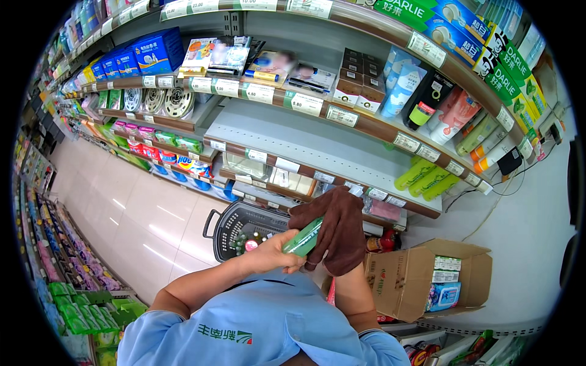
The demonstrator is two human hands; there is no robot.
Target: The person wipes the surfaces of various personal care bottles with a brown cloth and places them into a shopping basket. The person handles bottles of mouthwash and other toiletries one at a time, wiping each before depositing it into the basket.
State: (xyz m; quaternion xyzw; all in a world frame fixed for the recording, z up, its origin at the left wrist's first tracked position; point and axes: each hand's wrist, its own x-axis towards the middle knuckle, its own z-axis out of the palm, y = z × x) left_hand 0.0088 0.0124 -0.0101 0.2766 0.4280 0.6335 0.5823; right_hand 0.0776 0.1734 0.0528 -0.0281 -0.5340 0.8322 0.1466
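My left hand (278, 252) grips a green bottle (304, 240) at its lower end, in front of my chest. A dark brown cloth (341, 228) is draped over my right hand (336, 247), which is mostly hidden under it. The cloth lies against the bottle's upper end and side. Behind the hands stands a grey plastic basket (223, 224) with several small bottles in it. Several similar green bottles (419, 176) stand at the right end of a shelf (302, 142) in front of me.
Shelf boards with price tags curve across the view, the upper one (274, 94) holding tubes and boxes. An open cardboard box (403, 283) with packs inside sits at the right. Tiled floor (151, 219) shows at the left, beside another stocked rack (68, 247).
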